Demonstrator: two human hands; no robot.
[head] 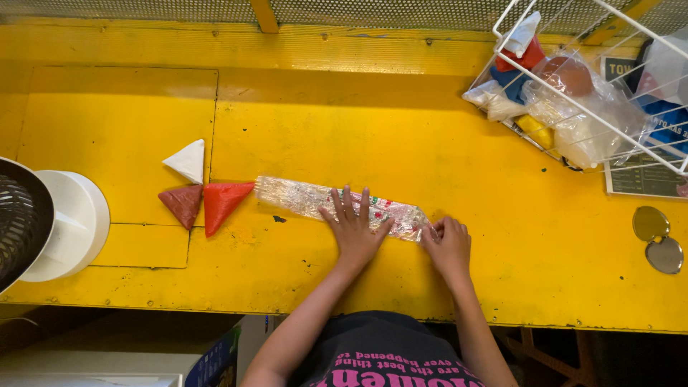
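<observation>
Pressing flat, left hand (354, 228) pins the clear plastic strip (337, 204); right hand (448, 246) fingers pinch its end.

Yellow table (301, 129): plastic strip (301, 197), three cones (215, 201)

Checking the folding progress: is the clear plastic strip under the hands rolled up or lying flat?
Flat: the plastic strip lies stretched along the yellow table, left hand pressing it.

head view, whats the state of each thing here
plastic strip: flat on the yellow table, pinned by both hands
left hand: fingers spread, pressing the strip
right hand: curled at the strip's right end
white triangle, dark red triangle, orange triangle: folded, lying flat, untouched
wire basket: tilted, full of bagged items
</observation>
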